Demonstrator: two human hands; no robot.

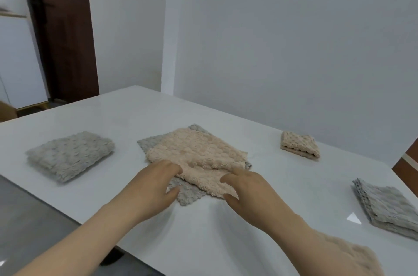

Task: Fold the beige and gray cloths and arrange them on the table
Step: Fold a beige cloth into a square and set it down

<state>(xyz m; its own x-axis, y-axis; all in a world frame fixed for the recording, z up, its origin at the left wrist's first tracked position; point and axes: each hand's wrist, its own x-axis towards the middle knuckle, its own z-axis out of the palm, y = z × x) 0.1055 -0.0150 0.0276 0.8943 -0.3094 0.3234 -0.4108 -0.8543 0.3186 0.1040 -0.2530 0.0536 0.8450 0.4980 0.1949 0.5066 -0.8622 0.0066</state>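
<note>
A beige cloth (199,153) lies partly doubled over on top of an unfolded gray cloth (190,194) in the middle of the white table (226,241). My left hand (156,183) rests with relaxed fingers on the beige cloth's near left edge, thumb by the gray cloth. At the cloth's near right edge, my right hand (246,187) touches the beige fabric with its fingertips, thumb spread below. Neither hand plainly grips the fabric.
A folded gray cloth (70,154) lies at the left of the table. A small folded beige cloth (299,144) sits at the far right, and another folded gray cloth (386,208) at the near right edge. Walls and a dark door stand behind.
</note>
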